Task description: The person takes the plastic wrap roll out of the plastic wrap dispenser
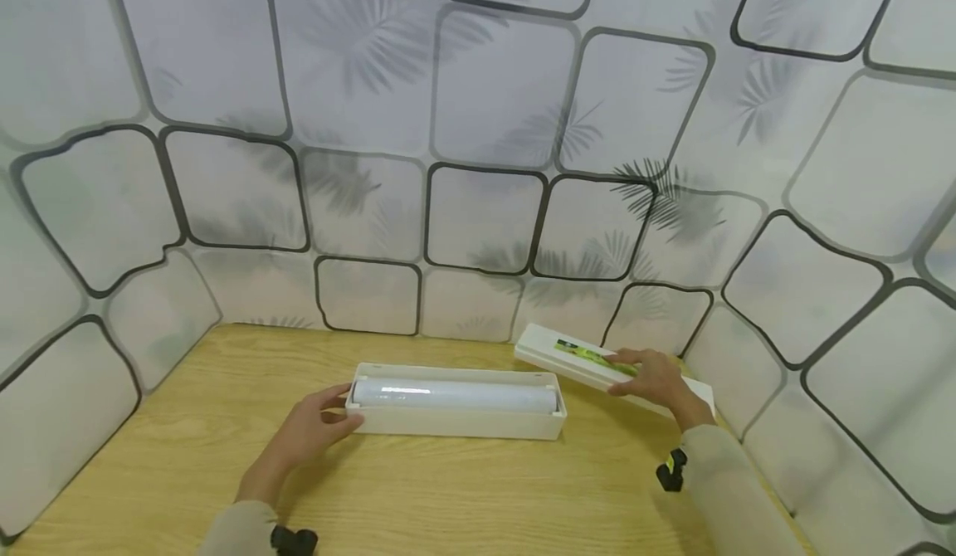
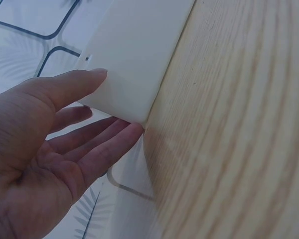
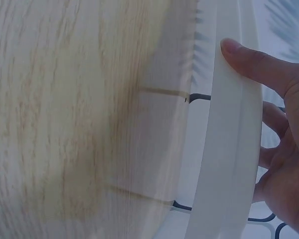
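Note:
A long white cling film box (image 1: 457,425) sits lidless on the wooden table, with a shiny roll of film (image 1: 456,395) lying along its inside. My left hand (image 1: 312,425) holds the box at its left end. In the left wrist view the thumb presses on the long side of the box (image 2: 134,55), and the other fingers reach round its end. To the right, my right hand (image 1: 653,382) grips the white lid (image 1: 545,348), which is tilted and carries a green label (image 1: 586,353). The right wrist view has the thumb (image 3: 232,47) across the lid's edge.
A wall covering (image 1: 485,216) with a stone-and-leaf pattern stands behind the table (image 1: 448,490) and along both sides. The lid's far end comes close to the back wall. Each forearm wears a small black camera mount (image 1: 294,541) near the sleeve.

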Motion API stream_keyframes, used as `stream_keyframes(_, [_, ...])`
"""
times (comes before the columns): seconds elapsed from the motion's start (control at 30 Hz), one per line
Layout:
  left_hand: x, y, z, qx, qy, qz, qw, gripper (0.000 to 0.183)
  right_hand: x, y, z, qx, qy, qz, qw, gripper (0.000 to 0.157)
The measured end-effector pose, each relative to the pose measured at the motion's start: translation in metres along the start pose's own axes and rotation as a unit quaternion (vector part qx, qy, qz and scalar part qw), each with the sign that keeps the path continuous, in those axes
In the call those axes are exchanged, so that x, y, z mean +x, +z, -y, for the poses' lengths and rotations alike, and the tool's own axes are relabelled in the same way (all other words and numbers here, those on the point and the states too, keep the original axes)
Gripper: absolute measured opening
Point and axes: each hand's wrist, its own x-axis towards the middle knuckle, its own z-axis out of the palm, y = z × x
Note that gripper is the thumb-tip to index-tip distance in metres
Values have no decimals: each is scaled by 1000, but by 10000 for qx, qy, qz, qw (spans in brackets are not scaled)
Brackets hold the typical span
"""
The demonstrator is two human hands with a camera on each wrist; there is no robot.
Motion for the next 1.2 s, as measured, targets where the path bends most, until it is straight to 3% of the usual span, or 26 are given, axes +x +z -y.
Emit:
stream_keyframes(0.8, [0,0,0,-181,-35,17,9998,70,4,21,-20,139,172,171,9996,61])
stream_keyframes(1.2, [0,0,1,-83,20,-18,10000,69,4,28,-24,-232,300,297,9988,67])
